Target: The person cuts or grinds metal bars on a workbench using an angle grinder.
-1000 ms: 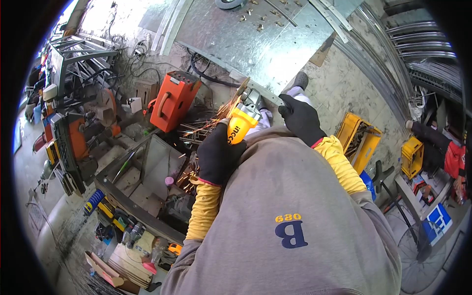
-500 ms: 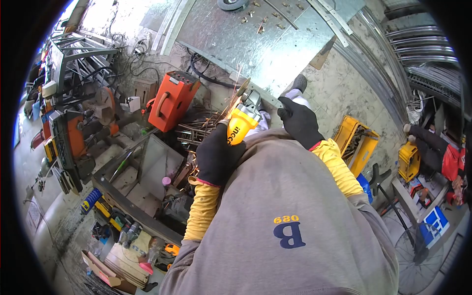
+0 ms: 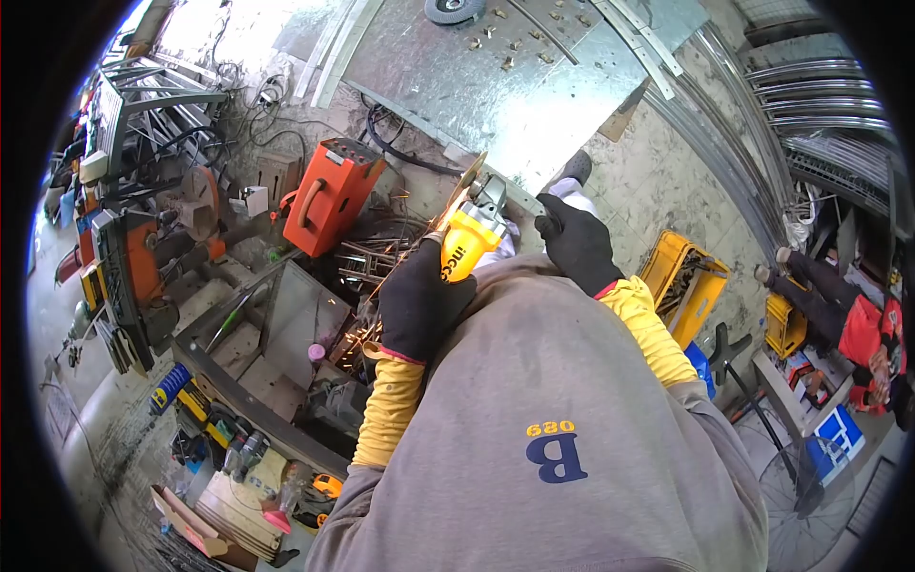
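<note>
My left hand (image 3: 419, 303), in a black glove, is closed around the yellow body of an angle grinder (image 3: 469, 246). The grinder's disc (image 3: 467, 181) stands edge-on at its far end, beside the edge of a metal-topped table. A few orange sparks (image 3: 360, 334) show left of my left wrist. To the right of the grinder, my right hand (image 3: 579, 238), also gloved in black, is closed near the table's corner. Whatever lies inside its fingers is hidden.
Ahead is the metal tabletop (image 3: 419, 71) with small metal pieces, a rod and a grinding disc (image 3: 454, 10). An orange machine (image 3: 329, 195) and a metal frame (image 3: 229, 348) stand left. Right are a yellow crate (image 3: 684, 286), steel tubes (image 3: 810, 95) and another person (image 3: 863, 329).
The spark streaks above the grinder's disc are gone, and sparks now show lower, by my left wrist. Both hands keep nearly the same place. The person at right appears slightly shifted left.
</note>
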The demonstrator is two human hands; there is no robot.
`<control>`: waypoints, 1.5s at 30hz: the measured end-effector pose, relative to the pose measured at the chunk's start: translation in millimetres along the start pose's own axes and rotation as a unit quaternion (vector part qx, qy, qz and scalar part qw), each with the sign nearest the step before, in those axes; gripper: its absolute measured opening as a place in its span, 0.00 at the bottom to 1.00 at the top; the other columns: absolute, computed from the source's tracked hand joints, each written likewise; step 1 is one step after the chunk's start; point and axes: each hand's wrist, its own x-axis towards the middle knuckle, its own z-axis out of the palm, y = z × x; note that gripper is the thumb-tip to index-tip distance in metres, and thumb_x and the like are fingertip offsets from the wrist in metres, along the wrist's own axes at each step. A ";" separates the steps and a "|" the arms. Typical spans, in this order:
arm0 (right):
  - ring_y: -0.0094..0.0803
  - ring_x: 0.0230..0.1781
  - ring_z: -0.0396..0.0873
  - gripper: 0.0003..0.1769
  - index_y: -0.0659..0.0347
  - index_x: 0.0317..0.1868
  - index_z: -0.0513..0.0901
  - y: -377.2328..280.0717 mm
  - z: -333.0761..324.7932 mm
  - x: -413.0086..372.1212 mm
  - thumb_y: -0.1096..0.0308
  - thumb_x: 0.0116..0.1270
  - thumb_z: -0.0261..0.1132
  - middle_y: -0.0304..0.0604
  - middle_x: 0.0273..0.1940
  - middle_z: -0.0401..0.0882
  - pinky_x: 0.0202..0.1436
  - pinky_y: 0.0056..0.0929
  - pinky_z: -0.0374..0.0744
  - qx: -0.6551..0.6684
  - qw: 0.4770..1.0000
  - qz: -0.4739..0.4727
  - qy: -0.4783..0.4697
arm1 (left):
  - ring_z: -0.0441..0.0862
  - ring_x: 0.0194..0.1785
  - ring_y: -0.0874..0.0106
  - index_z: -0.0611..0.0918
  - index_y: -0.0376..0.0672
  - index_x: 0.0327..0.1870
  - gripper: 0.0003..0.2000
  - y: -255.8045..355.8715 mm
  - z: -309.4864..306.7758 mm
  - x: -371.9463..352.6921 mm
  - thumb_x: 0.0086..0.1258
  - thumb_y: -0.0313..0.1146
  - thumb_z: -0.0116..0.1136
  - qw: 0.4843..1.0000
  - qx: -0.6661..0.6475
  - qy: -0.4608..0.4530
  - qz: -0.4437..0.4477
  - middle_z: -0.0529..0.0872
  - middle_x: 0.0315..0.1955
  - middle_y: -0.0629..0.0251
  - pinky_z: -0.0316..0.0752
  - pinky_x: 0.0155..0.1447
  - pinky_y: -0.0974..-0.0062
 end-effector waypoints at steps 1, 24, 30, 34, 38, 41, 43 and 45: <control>0.54 0.49 0.91 0.22 0.42 0.69 0.89 0.3 0.1 0.1 0.51 0.79 0.70 0.51 0.48 0.93 0.53 0.52 0.86 -0.004 1.000 0.000 -0.001 | 0.93 0.44 0.48 0.86 0.43 0.61 0.28 0.0 0.6 -0.1 0.61 0.43 0.78 1.000 -0.001 0.006 0.003 0.93 0.40 0.49 0.86 0.45 0.51; 0.55 0.47 0.91 0.22 0.43 0.69 0.90 -5.0 -4.5 -0.2 0.54 0.78 0.71 0.53 0.48 0.93 0.51 0.52 0.87 -0.009 1.000 -0.003 0.005 | 0.93 0.43 0.49 0.86 0.44 0.62 0.30 -2.3 0.5 -1.7 0.59 0.45 0.79 1.000 -0.004 0.004 0.003 0.93 0.39 0.50 0.86 0.46 0.54; 0.55 0.48 0.91 0.22 0.44 0.68 0.90 -3.7 -2.0 -1.7 0.55 0.78 0.71 0.54 0.49 0.93 0.52 0.52 0.87 -0.008 1.000 -0.001 0.010 | 0.93 0.43 0.48 0.86 0.44 0.58 0.27 3.5 -6.0 1.4 0.59 0.46 0.79 1.000 -0.010 0.005 0.001 0.93 0.38 0.50 0.85 0.45 0.53; 0.55 0.50 0.91 0.22 0.44 0.68 0.90 -3.3 -2.5 -1.1 0.55 0.77 0.72 0.54 0.50 0.93 0.53 0.52 0.87 0.011 1.000 -0.008 0.013 | 0.92 0.42 0.48 0.86 0.44 0.57 0.26 7.0 -7.1 5.2 0.60 0.45 0.79 1.000 -0.013 0.008 0.012 0.92 0.37 0.49 0.84 0.44 0.52; 0.55 0.50 0.90 0.22 0.45 0.68 0.90 -8.5 -7.1 -0.7 0.55 0.77 0.72 0.54 0.50 0.92 0.53 0.53 0.86 0.006 1.000 0.002 -0.002 | 0.92 0.40 0.48 0.86 0.43 0.56 0.26 5.5 -5.6 4.7 0.60 0.45 0.79 1.000 -0.004 0.015 0.022 0.92 0.36 0.50 0.84 0.44 0.52; 0.54 0.48 0.90 0.22 0.47 0.69 0.90 -1.3 -3.6 1.9 0.55 0.78 0.71 0.54 0.47 0.92 0.53 0.51 0.86 0.013 1.000 -0.004 -0.004 | 0.93 0.44 0.47 0.86 0.42 0.60 0.29 6.3 -9.9 2.9 0.59 0.46 0.80 0.999 0.000 -0.041 -0.021 0.93 0.40 0.49 0.85 0.46 0.53; 0.52 0.46 0.90 0.22 0.51 0.68 0.89 0.4 -9.0 2.8 0.56 0.78 0.71 0.53 0.45 0.92 0.52 0.49 0.86 0.037 0.999 -0.008 -0.018 | 0.93 0.46 0.47 0.85 0.41 0.63 0.32 -2.2 -8.4 -6.1 0.59 0.46 0.81 0.999 -0.022 -0.030 -0.014 0.93 0.43 0.47 0.86 0.48 0.54; 0.49 0.44 0.90 0.22 0.54 0.68 0.89 6.6 -14.6 7.7 0.56 0.79 0.71 0.52 0.44 0.92 0.51 0.47 0.86 0.062 0.998 -0.012 -0.026 | 0.93 0.51 0.47 0.83 0.39 0.68 0.36 -15.2 -6.2 -20.9 0.59 0.45 0.82 0.998 -0.061 0.002 -0.001 0.93 0.48 0.44 0.87 0.53 0.57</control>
